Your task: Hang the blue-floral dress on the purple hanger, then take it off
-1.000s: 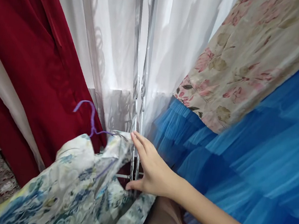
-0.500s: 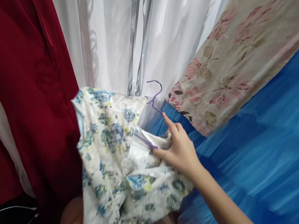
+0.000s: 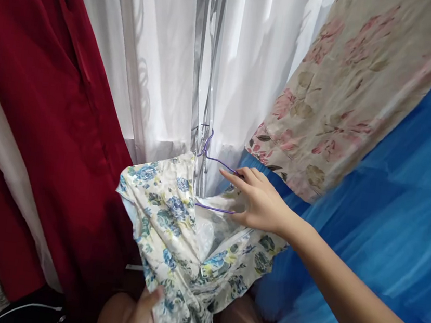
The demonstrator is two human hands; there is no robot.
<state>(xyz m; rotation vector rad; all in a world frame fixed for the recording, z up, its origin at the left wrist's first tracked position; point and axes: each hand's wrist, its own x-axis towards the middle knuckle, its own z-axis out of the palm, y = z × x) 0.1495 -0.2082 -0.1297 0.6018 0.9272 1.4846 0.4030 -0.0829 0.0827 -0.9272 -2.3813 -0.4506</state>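
A white sleeveless garment (image 3: 171,219) with blue and green flowers hangs tilted on a thin purple hanger (image 3: 217,160). My right hand (image 3: 261,201) closes around the right end of the hanger, thumb on the lower bar and fingers at the upper arm. The hanger's left side is inside the garment and hidden. Low in the view, my left hand (image 3: 141,317) is at the garment's left edge, thumb up against the cloth, its other fingers mostly hidden. The hanger's hook overlaps the silver strips (image 3: 209,77) behind it; I cannot tell whether they touch.
White curtains (image 3: 163,71) form the backdrop. Dark red cloth (image 3: 65,138) hangs at left. A beige floral cloth (image 3: 324,107) and blue ruffled fabric (image 3: 366,243) hang at right. A white cable (image 3: 28,306) lies on something black at lower left. My knees are below the garment.
My left hand has come into view at the garment's lower left edge. The hanger's hook has turned and now appears in front of the silver strips. The garment sits slightly lower and further right.
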